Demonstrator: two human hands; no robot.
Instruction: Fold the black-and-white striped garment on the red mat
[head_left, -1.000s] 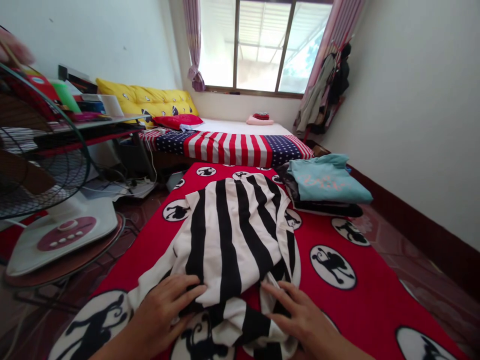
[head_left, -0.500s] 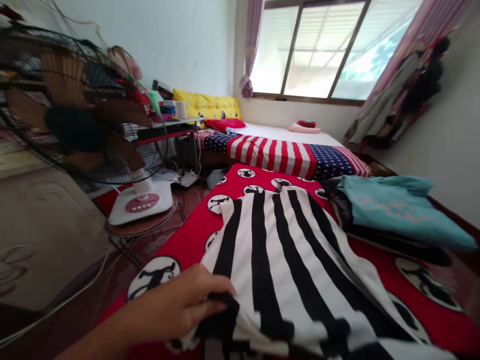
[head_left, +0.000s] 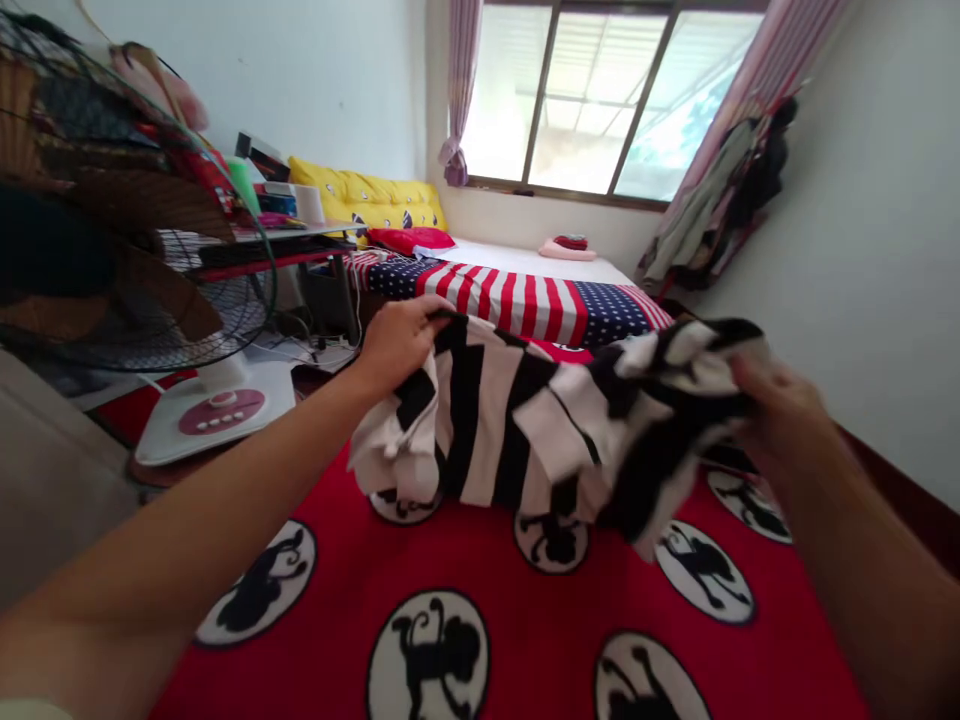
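The black-and-white striped garment (head_left: 487, 420) is no longer lying flat; it is being held up clear of the red blanket (head_left: 285, 680), sagging and bunching between both hands. The left hand (head_left: 397, 345), previously pressing on the cloth, is now pinching the garment's upper edge at 11 o'clock in the view. The right hand (head_left: 780, 420) is now gripping a gathered fold at 3 o'clock. The blanket's monkey-print discs (head_left: 427, 655) are now showing at 6 o'clock, where the garment was previously lying.
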